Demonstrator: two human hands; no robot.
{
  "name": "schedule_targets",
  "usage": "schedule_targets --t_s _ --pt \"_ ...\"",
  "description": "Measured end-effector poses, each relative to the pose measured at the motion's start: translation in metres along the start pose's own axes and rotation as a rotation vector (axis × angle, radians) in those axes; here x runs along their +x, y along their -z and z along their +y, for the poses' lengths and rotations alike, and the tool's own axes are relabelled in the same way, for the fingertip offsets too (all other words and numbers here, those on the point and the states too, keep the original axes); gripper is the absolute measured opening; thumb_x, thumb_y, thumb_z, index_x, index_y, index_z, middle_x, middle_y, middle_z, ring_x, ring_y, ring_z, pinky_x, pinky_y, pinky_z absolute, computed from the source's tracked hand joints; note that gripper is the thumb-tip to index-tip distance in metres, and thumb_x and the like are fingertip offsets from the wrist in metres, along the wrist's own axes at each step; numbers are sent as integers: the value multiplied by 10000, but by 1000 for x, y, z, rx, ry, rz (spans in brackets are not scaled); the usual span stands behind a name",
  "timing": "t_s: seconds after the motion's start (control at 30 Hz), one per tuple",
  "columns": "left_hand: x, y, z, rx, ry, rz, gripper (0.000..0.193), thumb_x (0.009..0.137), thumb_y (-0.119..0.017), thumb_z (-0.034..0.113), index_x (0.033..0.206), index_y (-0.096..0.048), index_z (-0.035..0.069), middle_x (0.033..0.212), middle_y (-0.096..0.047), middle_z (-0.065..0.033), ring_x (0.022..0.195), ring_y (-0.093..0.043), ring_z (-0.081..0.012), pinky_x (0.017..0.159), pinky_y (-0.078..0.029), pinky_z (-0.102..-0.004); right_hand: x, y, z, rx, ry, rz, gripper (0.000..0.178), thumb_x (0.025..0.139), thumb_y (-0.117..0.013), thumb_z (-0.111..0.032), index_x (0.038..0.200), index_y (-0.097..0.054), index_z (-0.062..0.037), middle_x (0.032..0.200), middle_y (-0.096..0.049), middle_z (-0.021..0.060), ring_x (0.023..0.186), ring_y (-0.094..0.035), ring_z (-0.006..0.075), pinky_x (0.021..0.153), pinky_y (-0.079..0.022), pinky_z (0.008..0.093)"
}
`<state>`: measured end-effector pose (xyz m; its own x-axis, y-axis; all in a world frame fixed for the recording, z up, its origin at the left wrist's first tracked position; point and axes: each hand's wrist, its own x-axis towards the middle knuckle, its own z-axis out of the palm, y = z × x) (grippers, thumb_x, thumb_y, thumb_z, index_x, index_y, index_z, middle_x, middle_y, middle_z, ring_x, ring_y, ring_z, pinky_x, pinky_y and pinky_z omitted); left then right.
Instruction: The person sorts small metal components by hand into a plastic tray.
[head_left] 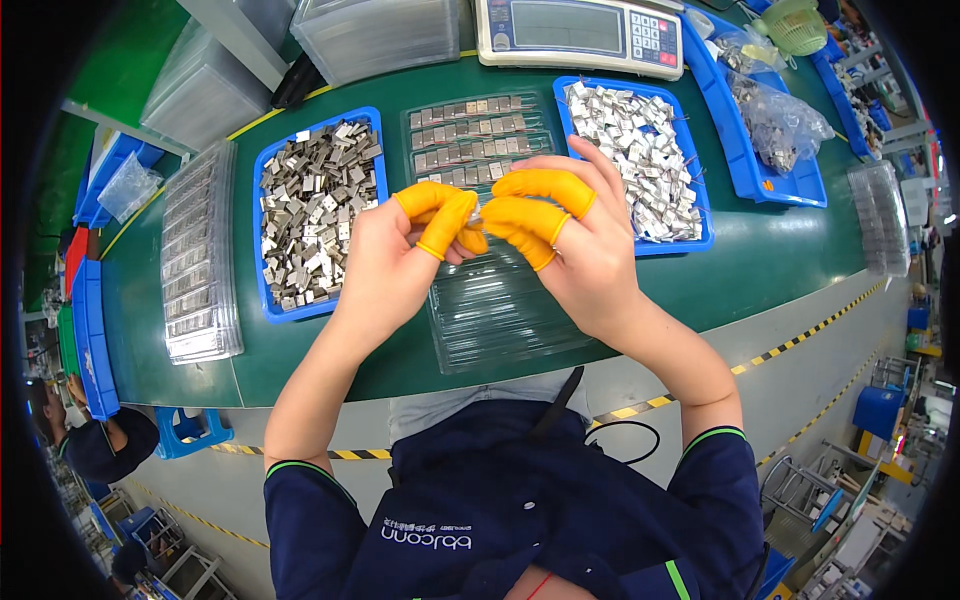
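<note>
My left hand [392, 255] and my right hand [590, 250], with yellow finger cots on several fingers, meet over the middle of the bench. Both are closed in a pinch, fingertips nearly touching. A tiny pale glint shows between them, but the fingers hide most of it. Below them lies a clear plastic blister tray [480, 320], its far rows filled with small metal connectors [470, 133]. Left of my hands, a blue bin [263, 240] holds loose metal connector shells [315, 200]. To the right, another blue bin [700, 190] is full of small white-and-silver parts [640, 150].
A stack of filled clear trays [200, 260] stands at the far left. Behind are clear plastic boxes [375, 40] and a digital scale [580, 35]. A long blue bin [735, 160] with bagged parts is at back right. The bench's front edge [300, 398] runs before my body.
</note>
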<state>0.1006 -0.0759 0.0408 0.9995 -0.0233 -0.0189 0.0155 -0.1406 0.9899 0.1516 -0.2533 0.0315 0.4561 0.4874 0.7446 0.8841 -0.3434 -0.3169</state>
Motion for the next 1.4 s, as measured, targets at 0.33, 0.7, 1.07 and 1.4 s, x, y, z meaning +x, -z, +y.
schedule_targets --t_s 0.33,0.7,1.07,1.4 --pt "7 4 -1 -214 101 -103 278 960 -418 161 1136 -535 -20 874 -650 -123 767 -630 -152 673 -486 -243 8 4 27 -11 -219 -93 172 702 -678 -27 856 -611 -61 1056 -594 68 1077 -480 304 925 -361 404" --pt "-25 60 -20 8 76 139 269 942 -453 119 1116 -569 -50 870 -662 -132 772 -630 -142 712 -484 -225 -6 -12 71 -278 -203 -410 160 673 -638 25 825 -642 -26 1013 -589 112 1193 -424 279 1082 -202 482" --pt "-45 95 -32 102 47 393 228 912 -515 92 1090 -605 -19 890 -670 -104 799 -632 -126 704 -476 -221 0 0 73 -234 -246 -385 172 768 -636 -45 939 -649 -58 1109 -598 93 1161 -466 262 1056 -238 444" --pt "-9 106 -36 965 -126 378 202 719 -686 63 919 -676 37 892 -627 -132 861 -570 -285 771 -460 -349 -26 45 116 -377 -608 -317 259 746 -697 -106 995 -646 -51 941 -623 140 845 -564 287 757 -454 356"
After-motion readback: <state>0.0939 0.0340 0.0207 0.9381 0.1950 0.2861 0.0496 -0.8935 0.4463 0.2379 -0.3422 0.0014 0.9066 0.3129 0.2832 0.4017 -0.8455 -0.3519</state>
